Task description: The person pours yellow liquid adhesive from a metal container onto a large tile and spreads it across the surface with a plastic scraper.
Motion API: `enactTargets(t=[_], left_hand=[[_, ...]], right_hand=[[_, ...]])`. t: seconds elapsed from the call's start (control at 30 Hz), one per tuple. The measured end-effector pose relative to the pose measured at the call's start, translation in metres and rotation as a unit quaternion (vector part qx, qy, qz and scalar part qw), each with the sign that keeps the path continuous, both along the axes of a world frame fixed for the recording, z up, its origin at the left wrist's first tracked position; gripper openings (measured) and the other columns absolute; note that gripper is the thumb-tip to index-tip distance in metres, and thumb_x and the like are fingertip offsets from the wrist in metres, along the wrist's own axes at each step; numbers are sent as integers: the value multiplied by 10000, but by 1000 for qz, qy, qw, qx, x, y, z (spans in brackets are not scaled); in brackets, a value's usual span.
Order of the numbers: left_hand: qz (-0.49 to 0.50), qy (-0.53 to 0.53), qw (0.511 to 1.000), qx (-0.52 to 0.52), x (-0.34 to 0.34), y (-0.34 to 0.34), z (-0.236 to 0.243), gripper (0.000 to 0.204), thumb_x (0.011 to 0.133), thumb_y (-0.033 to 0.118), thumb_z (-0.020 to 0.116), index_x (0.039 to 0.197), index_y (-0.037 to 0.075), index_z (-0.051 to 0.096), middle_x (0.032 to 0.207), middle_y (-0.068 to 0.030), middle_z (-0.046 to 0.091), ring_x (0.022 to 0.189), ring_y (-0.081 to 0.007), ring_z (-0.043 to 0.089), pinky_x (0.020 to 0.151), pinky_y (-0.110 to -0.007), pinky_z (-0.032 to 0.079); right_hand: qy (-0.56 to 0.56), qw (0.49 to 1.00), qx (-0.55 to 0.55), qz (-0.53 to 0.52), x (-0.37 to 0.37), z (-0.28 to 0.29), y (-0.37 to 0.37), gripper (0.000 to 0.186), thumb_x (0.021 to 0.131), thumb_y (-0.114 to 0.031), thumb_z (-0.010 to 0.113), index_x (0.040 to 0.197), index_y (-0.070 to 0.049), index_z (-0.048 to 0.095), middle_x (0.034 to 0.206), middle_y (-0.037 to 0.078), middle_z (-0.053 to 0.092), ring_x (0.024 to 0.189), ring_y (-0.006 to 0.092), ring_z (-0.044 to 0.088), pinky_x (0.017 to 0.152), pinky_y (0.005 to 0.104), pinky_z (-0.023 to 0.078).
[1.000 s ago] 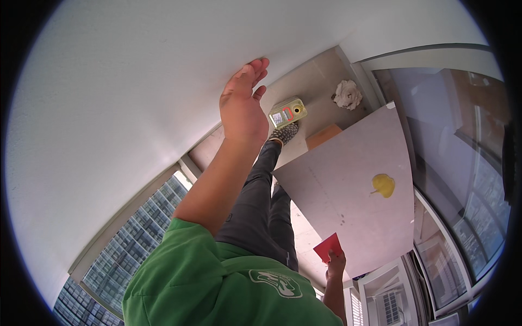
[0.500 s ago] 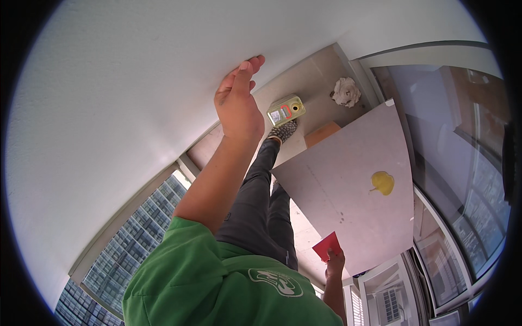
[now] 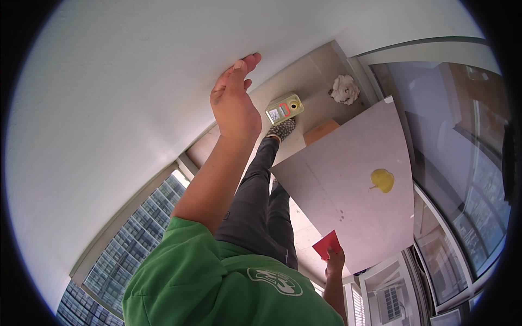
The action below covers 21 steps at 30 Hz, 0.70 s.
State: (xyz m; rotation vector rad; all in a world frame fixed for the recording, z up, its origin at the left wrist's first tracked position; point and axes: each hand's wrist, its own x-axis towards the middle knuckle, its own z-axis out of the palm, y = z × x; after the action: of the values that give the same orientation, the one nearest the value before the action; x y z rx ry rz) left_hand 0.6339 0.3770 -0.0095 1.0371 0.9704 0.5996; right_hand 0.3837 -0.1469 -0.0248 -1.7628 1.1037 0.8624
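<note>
My left hand (image 3: pixel 236 103) is raised to the white wall (image 3: pixel 136 70), fingers stretched out and lying along its surface, with nothing held. Lower right, my right hand (image 3: pixel 335 262) grips a thin, flat red square piece (image 3: pixel 327 244) by one corner, near the edge of a large pale board (image 3: pixel 337 190). Whether the red piece is stiff or soft, I cannot tell. On the board lies a glossy yellow patch (image 3: pixel 383 181) with a thin tail, like a small puddle.
An open-topped rectangular can (image 3: pixel 284 109) stands on the floor beside my shoe (image 3: pixel 281 129). Beyond it lies a crumpled whitish bundle (image 3: pixel 345 89). A brown block (image 3: pixel 322 132) sits by the board's far edge. Glass panes (image 3: pixel 462 136) line the right; a window (image 3: pixel 130 239) is lower left.
My left hand has slid slightly to the left and up along the wall. The right hand with the red piece is almost unchanged.
</note>
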Motion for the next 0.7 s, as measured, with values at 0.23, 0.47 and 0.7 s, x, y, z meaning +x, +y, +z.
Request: enactTargets(t=[0.23,0.47,0.7], left_hand=[[-11,1,999,33,-2,0,-1,261,999,328,597,1084,97,682,1220,-90,706,1191,-179,574,1001,-376,332],[-4,0,1000,-29,-1,3,6,272,1004,333,581,1093,94,675,1232,-86,700,1221,-174,559,1020,-389,311],[-6,4,1000,-8,-1,0,7,278,997,332,593,1093,90,691,1215,-69,707,1202,-155,556,1015,-375,314]], right_hand=[[-6,1000,-13,12,1,0,3,279,913,-115,679,1178,-48,629,995,46,681,814,163,657,612,318,555],[5,1000,-5,9,7,4,7,269,913,-107,674,1171,-48,629,993,45,680,816,160,657,618,320,564],[5,1000,-6,21,9,3,9,280,909,-102,677,1179,-46,627,1013,52,677,831,170,661,628,330,571]])
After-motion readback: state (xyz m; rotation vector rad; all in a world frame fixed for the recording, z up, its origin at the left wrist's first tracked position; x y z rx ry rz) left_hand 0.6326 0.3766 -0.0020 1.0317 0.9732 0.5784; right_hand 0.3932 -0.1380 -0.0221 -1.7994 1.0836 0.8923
